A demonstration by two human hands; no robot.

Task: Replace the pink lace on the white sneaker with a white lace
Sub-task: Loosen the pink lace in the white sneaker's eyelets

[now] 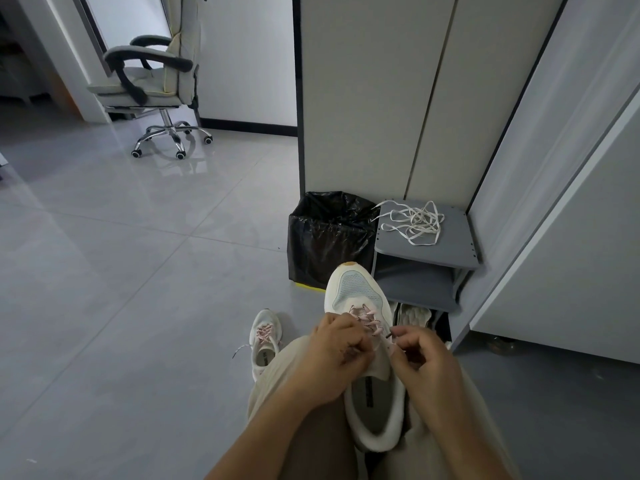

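Left hand (337, 355) grips white sneaker (360, 292), pale-blue mesh toe; right hand (424, 358) pinches dark tip of pink lace (367, 318).

Floor (121, 271) open leftward; bin (329, 233) and shelf (453, 252) apparently crowd the sneaker (356, 289) ahead.

A tangled white lace (414, 221) lies on the grey shoe rack (457, 249). The tiled floor (138, 271) carries a second sneaker (265, 341) and a black-lined bin (329, 237).

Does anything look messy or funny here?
Yes. The white lace lies in a tangled heap on the grey shelf, one strand reaching past its left edge. The other sneaker sits on the floor, a lace end trailing out.
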